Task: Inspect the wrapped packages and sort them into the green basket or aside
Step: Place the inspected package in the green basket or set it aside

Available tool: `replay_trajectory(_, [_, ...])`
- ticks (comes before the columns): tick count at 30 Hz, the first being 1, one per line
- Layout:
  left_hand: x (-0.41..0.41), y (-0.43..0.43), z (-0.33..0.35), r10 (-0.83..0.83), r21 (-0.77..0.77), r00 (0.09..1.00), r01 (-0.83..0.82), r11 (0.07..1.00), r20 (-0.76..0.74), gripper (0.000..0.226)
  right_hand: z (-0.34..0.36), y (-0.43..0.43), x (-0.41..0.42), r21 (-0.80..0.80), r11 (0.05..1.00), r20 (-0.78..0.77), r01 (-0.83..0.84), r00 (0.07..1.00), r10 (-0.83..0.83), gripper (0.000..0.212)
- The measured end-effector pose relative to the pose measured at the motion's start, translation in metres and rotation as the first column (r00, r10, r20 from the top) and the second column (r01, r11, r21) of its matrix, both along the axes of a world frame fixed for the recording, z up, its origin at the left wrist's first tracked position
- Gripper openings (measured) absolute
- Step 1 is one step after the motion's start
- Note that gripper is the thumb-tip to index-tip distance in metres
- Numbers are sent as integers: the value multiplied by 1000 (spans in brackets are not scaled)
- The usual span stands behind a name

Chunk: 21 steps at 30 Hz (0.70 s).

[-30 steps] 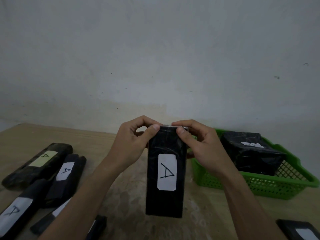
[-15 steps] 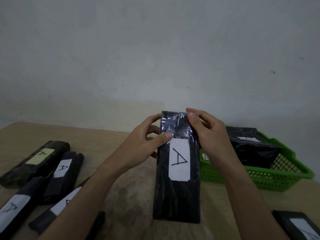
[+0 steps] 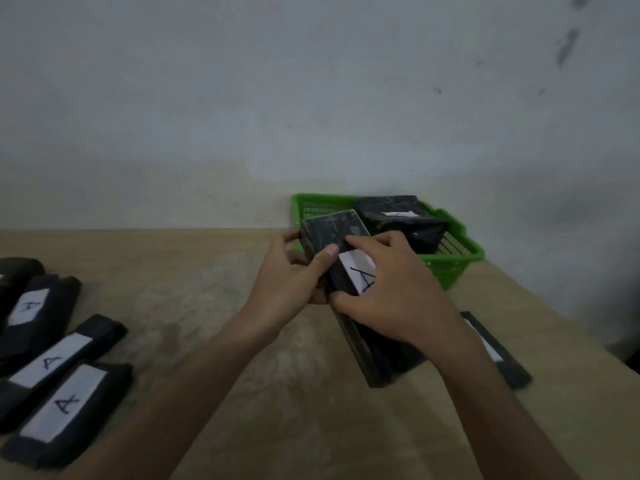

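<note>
A long black wrapped package with a white label marked A is held tilted, its far end over the near left corner of the green basket. My left hand grips its left edge with the thumb on top. My right hand lies over the label, thumb curled round the near side. Another black labelled package lies inside the basket.
Several black packages labelled A, one of them, lie on the wooden table at the left. One more black package lies at the right, near the table's right edge. A pale wall stands right behind the basket.
The held package went from upright in front of me to tilted flat and moved right toward the basket. My view has turned down and to the right.
</note>
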<state>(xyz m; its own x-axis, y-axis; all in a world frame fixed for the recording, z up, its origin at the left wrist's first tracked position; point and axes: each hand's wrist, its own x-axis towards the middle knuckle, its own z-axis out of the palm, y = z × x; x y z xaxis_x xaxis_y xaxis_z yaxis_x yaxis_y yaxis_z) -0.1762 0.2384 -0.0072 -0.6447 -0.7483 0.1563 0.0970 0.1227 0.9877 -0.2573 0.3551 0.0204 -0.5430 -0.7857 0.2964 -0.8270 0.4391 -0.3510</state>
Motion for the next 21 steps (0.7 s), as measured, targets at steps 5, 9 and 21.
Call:
replay_trajectory(5, [-44, 39, -46, -140, -346, 957, 225, 911, 253, 43, -16, 55, -55, -87, 968, 3, 237, 971, -237, 70])
replay_trajectory(9, [-65, 62, -88, -15, -674, 822, 478, 563, 570, 43, -30, 106, -113, 15, 903, 28, 430, 902, -431, 67])
replay_trajectory(21, [-70, 69, -107, 113, -753, 816, 458, 473, 567, 60, -86, 147, -182, 137, 878, 172, 458, 862, -476, 50])
